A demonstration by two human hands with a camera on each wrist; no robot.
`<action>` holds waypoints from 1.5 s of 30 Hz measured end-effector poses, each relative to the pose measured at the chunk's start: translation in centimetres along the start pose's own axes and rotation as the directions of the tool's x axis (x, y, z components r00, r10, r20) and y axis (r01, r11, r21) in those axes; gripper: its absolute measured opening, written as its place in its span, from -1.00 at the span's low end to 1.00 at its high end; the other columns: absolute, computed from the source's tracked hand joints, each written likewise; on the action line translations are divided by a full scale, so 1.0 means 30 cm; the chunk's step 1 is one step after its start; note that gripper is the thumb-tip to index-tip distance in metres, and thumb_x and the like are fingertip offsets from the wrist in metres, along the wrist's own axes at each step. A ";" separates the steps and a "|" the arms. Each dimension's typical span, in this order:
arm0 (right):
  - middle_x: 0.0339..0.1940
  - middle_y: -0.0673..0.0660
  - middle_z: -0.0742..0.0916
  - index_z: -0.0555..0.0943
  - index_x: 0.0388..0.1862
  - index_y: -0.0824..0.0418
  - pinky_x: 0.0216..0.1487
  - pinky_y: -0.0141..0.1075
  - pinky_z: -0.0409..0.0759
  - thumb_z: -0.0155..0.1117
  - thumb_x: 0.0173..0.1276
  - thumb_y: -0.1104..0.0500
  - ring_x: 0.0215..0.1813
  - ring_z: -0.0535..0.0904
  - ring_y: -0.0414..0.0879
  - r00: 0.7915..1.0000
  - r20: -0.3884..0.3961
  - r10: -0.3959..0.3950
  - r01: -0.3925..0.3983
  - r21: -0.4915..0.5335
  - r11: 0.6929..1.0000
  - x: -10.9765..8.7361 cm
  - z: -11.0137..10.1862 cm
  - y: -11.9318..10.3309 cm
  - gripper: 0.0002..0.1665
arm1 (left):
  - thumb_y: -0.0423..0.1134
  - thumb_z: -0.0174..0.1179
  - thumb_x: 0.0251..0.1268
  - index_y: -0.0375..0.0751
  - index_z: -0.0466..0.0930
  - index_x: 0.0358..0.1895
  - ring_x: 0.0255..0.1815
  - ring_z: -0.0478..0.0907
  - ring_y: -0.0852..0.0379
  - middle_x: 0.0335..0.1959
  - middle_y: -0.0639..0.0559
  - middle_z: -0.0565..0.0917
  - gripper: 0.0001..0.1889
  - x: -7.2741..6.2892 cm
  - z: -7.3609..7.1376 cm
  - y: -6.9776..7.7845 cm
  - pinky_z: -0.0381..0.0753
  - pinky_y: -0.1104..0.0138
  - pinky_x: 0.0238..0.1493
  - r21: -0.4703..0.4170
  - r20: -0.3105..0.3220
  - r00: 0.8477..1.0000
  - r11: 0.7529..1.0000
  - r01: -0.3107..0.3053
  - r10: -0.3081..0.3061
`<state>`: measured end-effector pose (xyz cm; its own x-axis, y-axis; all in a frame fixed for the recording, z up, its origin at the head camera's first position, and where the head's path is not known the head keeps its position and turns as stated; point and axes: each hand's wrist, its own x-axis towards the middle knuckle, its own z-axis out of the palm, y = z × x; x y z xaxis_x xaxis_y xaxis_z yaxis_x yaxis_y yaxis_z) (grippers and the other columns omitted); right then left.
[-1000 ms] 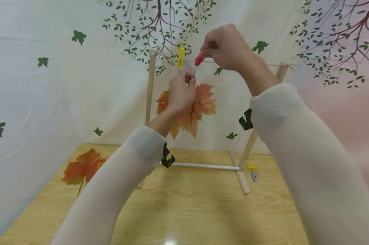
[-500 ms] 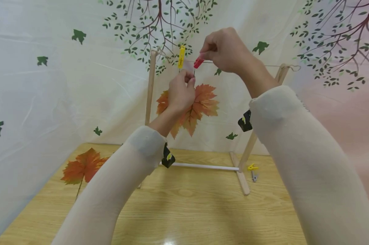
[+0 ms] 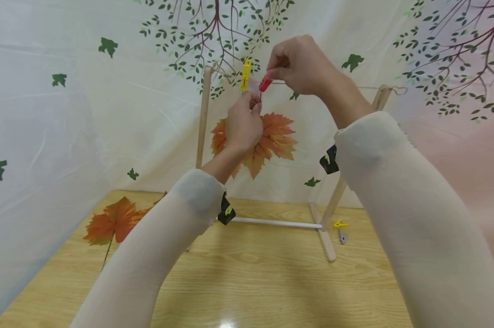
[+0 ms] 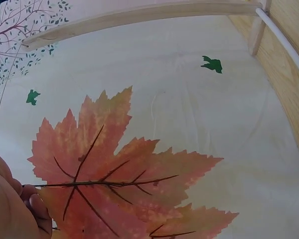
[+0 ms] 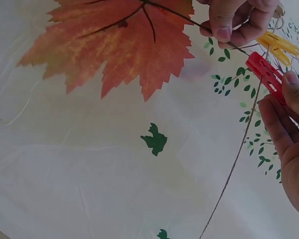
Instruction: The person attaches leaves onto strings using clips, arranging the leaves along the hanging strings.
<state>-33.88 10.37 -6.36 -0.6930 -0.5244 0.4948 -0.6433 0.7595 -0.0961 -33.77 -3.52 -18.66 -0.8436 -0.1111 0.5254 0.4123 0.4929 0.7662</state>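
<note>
My left hand [image 3: 244, 123] pinches the thin dark stem of an orange maple leaf [image 4: 89, 159], which fans out behind the hand. My right hand [image 3: 302, 66] holds a red clothespin [image 5: 264, 74] between thumb and fingers. The clothespin's nose meets the tip of the stem, right at the string [image 5: 231, 169]; how firmly it bites cannot be made out. Just left of it, a yellow clothespin [image 3: 245, 75] stands clipped on the string. A second maple leaf [image 4: 199, 226] hangs partly hidden behind the first.
The string runs between two wooden posts [image 3: 203, 118], joined below by a white rod [image 3: 275, 222]. On the table [image 3: 247, 282] lie another maple leaf [image 3: 113, 221] at left, a yellow clothespin [image 3: 340, 224] and a grey clothespin [image 3: 342, 237] at right. A printed cloth hangs behind.
The right hand has lowered slightly, bringing the red clothespin down toward the stem tip. The leaf in my left hand has turned a little to the right. Both hands keep their hold.
</note>
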 end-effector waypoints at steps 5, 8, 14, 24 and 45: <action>-0.14 0.12 0.77 0.73 -0.16 0.25 -0.26 -0.31 0.53 0.20 0.56 0.17 -0.26 0.51 -0.04 1.000 0.004 0.004 -0.004 0.000 1.000 0.001 -0.007 -0.008 -0.79 | -0.14 -0.01 0.65 -0.09 0.51 0.13 -0.19 0.49 0.07 -0.06 0.05 0.59 -0.79 -0.004 0.000 0.011 0.52 0.29 -0.19 -0.004 -0.003 1.000 1.000 0.024 -0.024; -0.13 0.12 0.77 0.72 -0.14 0.24 -0.24 -0.30 0.52 0.19 0.57 0.16 -0.25 0.50 -0.05 1.000 0.005 0.013 -0.013 0.012 1.000 0.002 -0.008 -0.011 -0.78 | -0.13 0.00 0.65 -0.06 0.50 0.13 -0.18 0.49 0.07 -0.07 0.04 0.59 -0.80 -0.006 0.002 0.019 0.53 0.30 -0.20 -0.007 0.003 0.999 0.999 0.048 -0.048; -0.04 0.08 0.75 0.70 0.01 0.21 -0.03 -0.33 0.62 0.17 0.58 0.15 -0.12 0.58 -0.07 1.000 0.013 0.021 -0.022 0.022 1.000 0.007 -0.002 -0.012 -0.77 | -0.12 0.00 0.64 -0.03 0.51 0.10 -0.20 0.50 0.08 -0.10 0.06 0.60 -0.82 -0.007 0.005 0.024 0.52 0.30 -0.21 0.002 -0.017 0.998 0.998 0.055 -0.055; 0.25 0.10 0.70 0.57 0.34 0.19 0.27 -0.24 0.56 0.14 0.60 0.19 0.25 0.63 -0.06 0.998 -0.031 0.046 -0.044 0.047 0.998 0.023 0.030 -0.019 -0.61 | -0.14 0.04 0.63 -0.09 0.52 0.10 -0.14 0.55 0.10 -0.03 0.05 0.65 -0.81 -0.006 0.018 0.026 0.58 0.28 -0.06 0.012 -0.045 0.999 1.000 0.025 -0.025; 0.25 0.09 0.71 0.58 0.38 0.19 0.17 -0.23 0.63 0.21 0.57 0.04 0.15 0.68 -0.12 0.990 -0.009 0.140 -0.139 0.096 0.986 0.019 0.060 0.012 -0.51 | -0.14 0.07 0.62 -0.15 0.59 0.10 -0.31 0.57 0.14 -0.20 0.04 0.68 -0.78 -0.028 0.028 -0.018 0.56 0.32 -0.28 -0.006 -0.057 0.998 1.000 0.013 -0.013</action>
<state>-35.09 9.64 -7.65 -0.7736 -0.4091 0.4840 -0.5689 0.7847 -0.2461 -33.59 -2.95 -19.83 -0.8278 -0.1668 0.5357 0.4034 0.4865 0.7749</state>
